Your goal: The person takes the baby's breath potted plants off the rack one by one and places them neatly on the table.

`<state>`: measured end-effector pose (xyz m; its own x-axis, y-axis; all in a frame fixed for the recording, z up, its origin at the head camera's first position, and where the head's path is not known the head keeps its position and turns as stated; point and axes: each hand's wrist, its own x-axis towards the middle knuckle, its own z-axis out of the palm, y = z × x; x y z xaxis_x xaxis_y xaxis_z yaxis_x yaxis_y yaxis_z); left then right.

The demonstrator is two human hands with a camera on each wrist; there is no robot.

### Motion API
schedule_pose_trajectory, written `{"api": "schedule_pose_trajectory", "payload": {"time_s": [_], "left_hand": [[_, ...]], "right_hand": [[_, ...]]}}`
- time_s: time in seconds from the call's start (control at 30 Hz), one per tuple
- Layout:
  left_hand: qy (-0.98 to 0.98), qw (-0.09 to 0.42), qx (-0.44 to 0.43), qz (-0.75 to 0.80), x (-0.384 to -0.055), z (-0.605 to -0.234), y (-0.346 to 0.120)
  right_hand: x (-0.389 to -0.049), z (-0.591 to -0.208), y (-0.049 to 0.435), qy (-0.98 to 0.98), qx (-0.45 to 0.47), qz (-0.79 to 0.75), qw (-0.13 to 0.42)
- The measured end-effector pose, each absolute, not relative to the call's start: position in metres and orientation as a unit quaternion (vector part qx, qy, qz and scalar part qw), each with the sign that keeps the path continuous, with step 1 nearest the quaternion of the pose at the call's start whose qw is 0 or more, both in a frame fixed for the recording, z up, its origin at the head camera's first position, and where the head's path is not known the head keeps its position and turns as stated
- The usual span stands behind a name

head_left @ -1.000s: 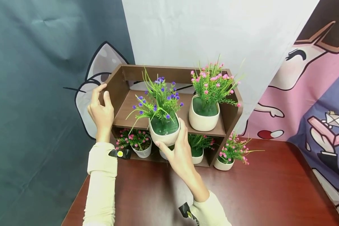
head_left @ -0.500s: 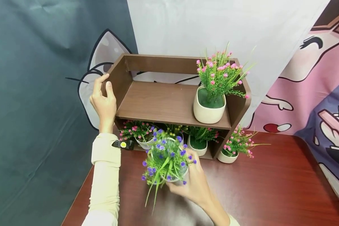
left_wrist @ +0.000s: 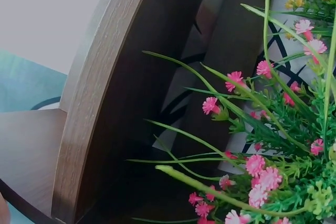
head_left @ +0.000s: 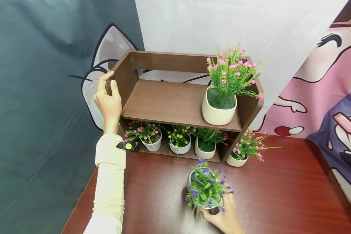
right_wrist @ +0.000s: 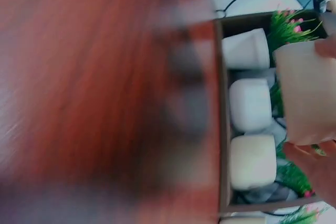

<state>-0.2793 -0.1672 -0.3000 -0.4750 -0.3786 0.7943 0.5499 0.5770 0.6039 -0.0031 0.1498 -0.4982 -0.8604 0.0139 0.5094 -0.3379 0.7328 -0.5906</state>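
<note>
My right hand (head_left: 226, 216) grips a white pot holding an artificial plant with purple flowers (head_left: 204, 188), in front of the shelf and over the table. The right wrist view shows this pot's pale side (right_wrist: 304, 93) between fingers and thumb. My left hand (head_left: 107, 100) holds the left side panel of a brown two-tier shelf (head_left: 166, 100), its thumb by the inner side. A pot of pink flowers (head_left: 219, 112) stands on the upper tier at the right. The left wrist view has the panel's edge (left_wrist: 100, 93) and pink-flowered sprigs (left_wrist: 268, 179); the left fingers are mostly out of frame there.
On the lower tier are a pink-flowered pot (head_left: 152, 143), a yellow-flowered pot (head_left: 180, 148) and a green plant pot (head_left: 205, 150). Another pink-flowered pot (head_left: 237, 160) stands on the table (head_left: 280, 191), right of the shelf. Printed curtains (head_left: 193, 26) hang behind.
My right hand has taken the purple-flowered plant off the upper tier's front, down and to the right over the table. My left hand stays at the side panel. The view has shifted slightly.
</note>
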Motion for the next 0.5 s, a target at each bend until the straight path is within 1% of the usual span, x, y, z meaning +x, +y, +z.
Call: {"api": "schedule_pose_trajectory", "payload": {"time_s": [0.13, 0.3, 0.33, 0.4, 0.5], "left_hand": [[-0.727, 0.506, -0.054, -0.461, -0.277, -0.295, -0.163], [-0.729, 0.500, -0.045, -0.465, -0.279, -0.297, -0.168], [-0.730, 0.498, -0.045, -0.467, -0.281, -0.299, -0.170], [-0.732, 0.496, -0.044, -0.466, -0.283, -0.302, -0.171], [-0.736, 0.493, -0.041, -0.463, -0.285, -0.305, -0.171]], "right_hand": [[0.001, -0.502, 0.169, -0.882, 0.086, 0.341, 0.314], [0.004, -0.512, 0.197, -0.868, 0.075, 0.311, 0.379], [0.006, -0.515, 0.203, -0.868, 0.063, 0.306, 0.385], [0.010, -0.521, 0.217, -0.871, 0.026, 0.313, 0.378], [0.017, -0.527, 0.235, -0.878, -0.066, 0.315, 0.353]]}}
